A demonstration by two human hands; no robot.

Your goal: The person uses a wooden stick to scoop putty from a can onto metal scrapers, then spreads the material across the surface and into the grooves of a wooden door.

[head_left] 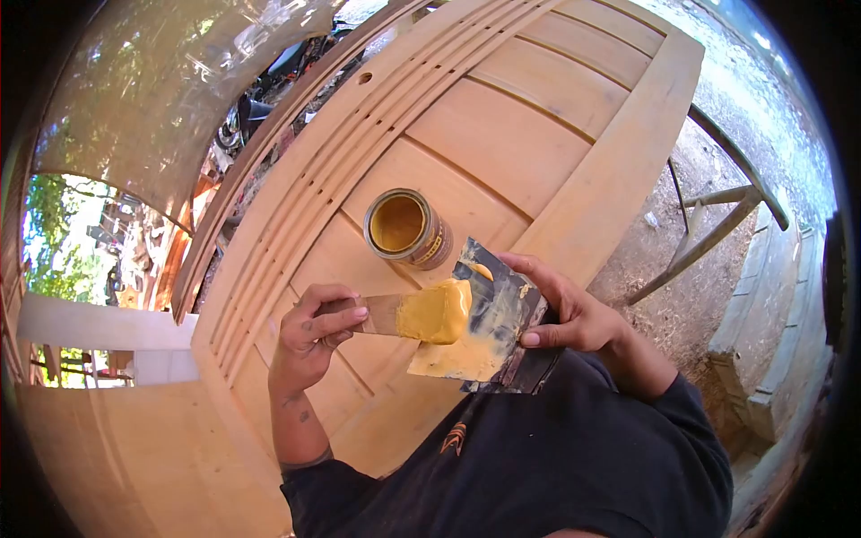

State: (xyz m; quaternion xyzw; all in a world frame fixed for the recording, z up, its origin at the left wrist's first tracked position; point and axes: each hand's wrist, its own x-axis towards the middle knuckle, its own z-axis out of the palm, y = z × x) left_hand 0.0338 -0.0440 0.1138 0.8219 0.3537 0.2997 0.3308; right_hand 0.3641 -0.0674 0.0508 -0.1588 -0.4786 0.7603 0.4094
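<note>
My left hand pinches the end of a flat wooden spatula, whose far end carries a thick lump of yellow putty. That lump overlaps the smeared face of a dark palette board, held by its right edge in my right hand. Pale and yellow streaks cover much of the board, with a small orange-yellow dab near its top corner. Just beyond both hands an open can of yellow putty stands upright on a pale wooden door.
Grooved panels and long slats with small dark holes run across the door. To the right stands a wooden trestle, with grey boards behind it. A brown plank lies along the door's left side, and sheeting hangs beyond.
</note>
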